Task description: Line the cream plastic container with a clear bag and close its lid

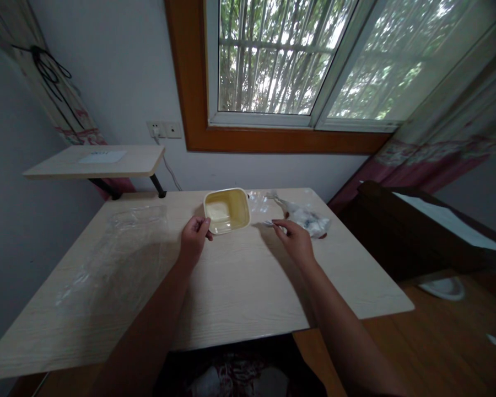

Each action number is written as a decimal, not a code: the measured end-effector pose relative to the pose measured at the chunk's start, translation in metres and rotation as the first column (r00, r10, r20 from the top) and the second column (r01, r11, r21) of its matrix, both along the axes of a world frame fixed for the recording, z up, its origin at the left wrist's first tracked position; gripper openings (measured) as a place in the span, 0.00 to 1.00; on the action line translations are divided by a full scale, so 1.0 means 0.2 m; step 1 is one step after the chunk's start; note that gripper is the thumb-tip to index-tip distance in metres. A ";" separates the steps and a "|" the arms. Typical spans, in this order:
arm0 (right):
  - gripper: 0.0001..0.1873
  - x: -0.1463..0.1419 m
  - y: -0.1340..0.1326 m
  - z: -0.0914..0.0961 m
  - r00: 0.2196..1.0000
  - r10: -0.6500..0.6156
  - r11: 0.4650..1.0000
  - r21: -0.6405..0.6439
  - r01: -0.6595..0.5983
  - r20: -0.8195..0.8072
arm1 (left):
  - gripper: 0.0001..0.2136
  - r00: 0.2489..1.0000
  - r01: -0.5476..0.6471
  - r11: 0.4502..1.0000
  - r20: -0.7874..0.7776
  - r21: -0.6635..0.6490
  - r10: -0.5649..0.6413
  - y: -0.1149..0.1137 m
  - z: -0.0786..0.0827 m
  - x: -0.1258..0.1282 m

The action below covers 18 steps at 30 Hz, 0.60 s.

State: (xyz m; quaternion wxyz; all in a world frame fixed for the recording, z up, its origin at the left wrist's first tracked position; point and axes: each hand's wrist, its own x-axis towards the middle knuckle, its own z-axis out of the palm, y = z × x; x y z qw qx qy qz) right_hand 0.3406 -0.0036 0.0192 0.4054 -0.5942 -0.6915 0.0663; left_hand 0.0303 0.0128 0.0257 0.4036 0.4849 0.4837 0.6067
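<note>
My left hand (pixel 195 236) grips the near left corner of a pale yellow plastic container (pixel 228 210), tilted so that its inside faces me. To the right of it, my right hand (pixel 293 238) pinches a small, light-coloured thing (pixel 268 223) between thumb and finger; it is too small to name. Just behind that hand lies a crumpled clear plastic bag (pixel 310 219) with some dark reddish bits in it or beside it. More clear plastic (pixel 258 203) lies between the container and the bag.
A large clear plastic sheet or bag (pixel 119 248) is spread over the left of the wooden table (pixel 248 292). At the back left a raised shelf (pixel 140 157) carries a paper label. The window wall stands behind; a dark piece of furniture (pixel 380 237) is at the right.
</note>
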 end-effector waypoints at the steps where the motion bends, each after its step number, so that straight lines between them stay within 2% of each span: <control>1: 0.17 0.01 0.01 -0.01 0.998 0.007 1.000 0.014 -0.008 0.056 | 0.13 1.000 0.000 1.000 0.000 -0.003 0.000 0.00 0.00 0.00; 4: 0.18 0.03 0.04 -0.02 0.964 -0.008 1.000 -0.003 0.009 0.267 | 0.13 1.000 -0.001 1.000 0.010 -0.005 0.001 0.00 0.00 0.00; 8: 0.18 0.02 0.04 -0.03 0.878 -0.046 0.990 -0.095 0.104 0.477 | 0.13 1.000 -0.003 1.000 0.011 -0.001 0.003 0.00 0.01 0.01; 13: 0.21 -0.02 -0.01 -0.04 0.889 0.013 0.986 -0.154 0.065 0.459 | 0.13 1.000 -0.006 1.000 0.002 -0.007 0.006 -0.01 0.02 0.02; 18: 0.18 -0.07 -0.03 -0.06 0.888 0.068 0.987 -0.161 0.006 0.454 | 0.13 1.000 -0.004 1.000 -0.010 -0.013 0.004 -0.02 0.03 0.02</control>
